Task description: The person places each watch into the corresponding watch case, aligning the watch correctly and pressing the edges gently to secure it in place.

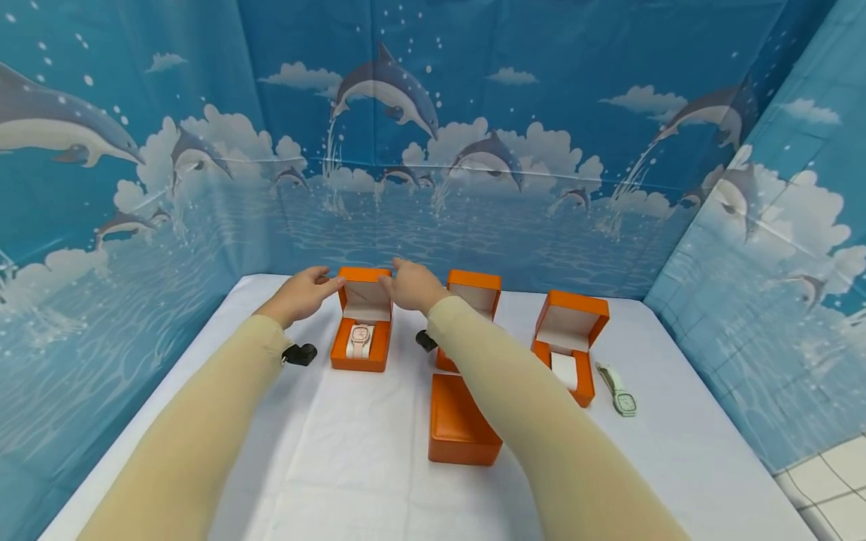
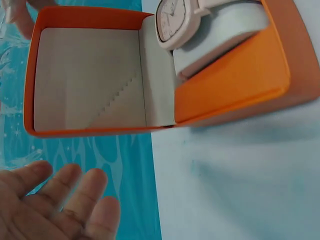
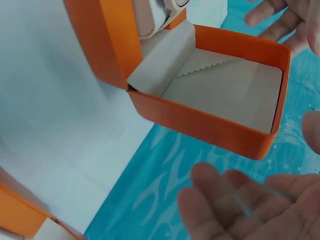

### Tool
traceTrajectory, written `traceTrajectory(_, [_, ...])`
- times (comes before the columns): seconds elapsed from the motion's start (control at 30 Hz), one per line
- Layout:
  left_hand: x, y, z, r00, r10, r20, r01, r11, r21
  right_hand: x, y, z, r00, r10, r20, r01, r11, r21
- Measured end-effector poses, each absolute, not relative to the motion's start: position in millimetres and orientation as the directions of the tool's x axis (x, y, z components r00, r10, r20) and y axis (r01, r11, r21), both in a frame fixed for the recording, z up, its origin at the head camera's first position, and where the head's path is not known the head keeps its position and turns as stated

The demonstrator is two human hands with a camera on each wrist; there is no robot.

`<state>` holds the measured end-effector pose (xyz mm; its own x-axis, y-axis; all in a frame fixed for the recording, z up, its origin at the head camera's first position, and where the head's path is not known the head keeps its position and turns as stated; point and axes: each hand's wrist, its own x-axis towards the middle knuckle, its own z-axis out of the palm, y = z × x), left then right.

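Observation:
An open orange watch box [image 1: 357, 364] stands at the back left of the table. Inside it a pink watch [image 1: 361, 335] is wrapped round a white cushion. Its raised lid [image 2: 90, 80] has a pale lining with a zigzag-edged line across it. On the lid's left side is my left hand [image 1: 302, 294], its fingers loosely spread beside the lid in the left wrist view. My right hand [image 1: 414, 285] is at the lid's right side. Its fingers are relaxed, with a gap to the lid in the right wrist view. Neither hand grips anything.
A second open orange box [image 1: 473, 279] is partly hidden behind my right forearm. In front of it sits a closed orange box [image 1: 463, 447]. Farther right, another open box [image 1: 583, 391] holds a white cushion, and a pale green watch [image 1: 617, 391] lies beside it. A dolphin-print curtain [image 1: 541, 240] backs the table.

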<state>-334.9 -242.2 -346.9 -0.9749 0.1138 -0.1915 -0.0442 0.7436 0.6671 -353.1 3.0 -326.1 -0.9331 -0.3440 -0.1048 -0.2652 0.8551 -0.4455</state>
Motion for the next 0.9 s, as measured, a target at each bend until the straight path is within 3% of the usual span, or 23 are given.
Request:
traceTrajectory(0.53, [-347.9, -222.2, -346.2, -0.981, 0.099, -0.168, -0.052, 0.697, 0.716, -356.0, -1.0, -340.0, -0.942, -0.334, -0.031, -0.261, 0.789, -0.557])
traceTrajectory(0.9, [-344.8, -224.6, -346.1, -0.978, 0.106, -0.180, -0.060, 0.686, 0.725, -354.8, 0.8, -340.3, -0.947, -0.311, -0.084, -0.201, 0.773, -0.602])
